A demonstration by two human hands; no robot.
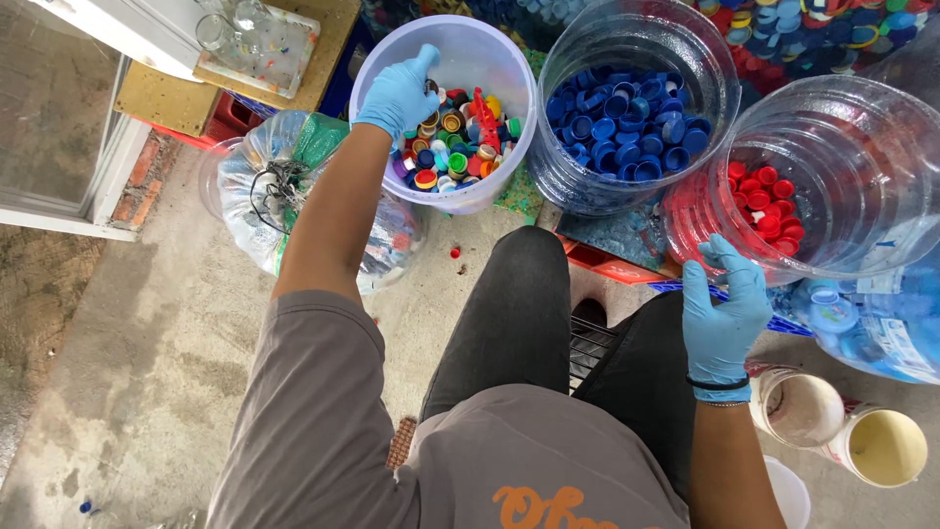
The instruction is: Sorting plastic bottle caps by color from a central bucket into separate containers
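Observation:
My left hand [399, 95], in a blue glove, reaches into a pale lilac bucket [509, 147] that holds several mixed-colour bottle caps [458, 147]. Whether its fingers hold a cap is hidden. My right hand [723, 312], also in a blue glove, hangs with fingers apart just below the rim of a clear tub [862, 127] with red caps [769, 201] in it. Between those two stands a clear tub [636, 29] of blue caps [627, 122]. My dark-trousered legs are below.
A clear plastic bag [264, 186] lies left of the lilac bucket. Two open white cups [886, 446] stand at the lower right, beside blue-tinted plastic jugs [871, 328]. A heap of mixed caps [813, 24] lies beyond the tubs. One red cap [454, 253] rests on the concrete floor.

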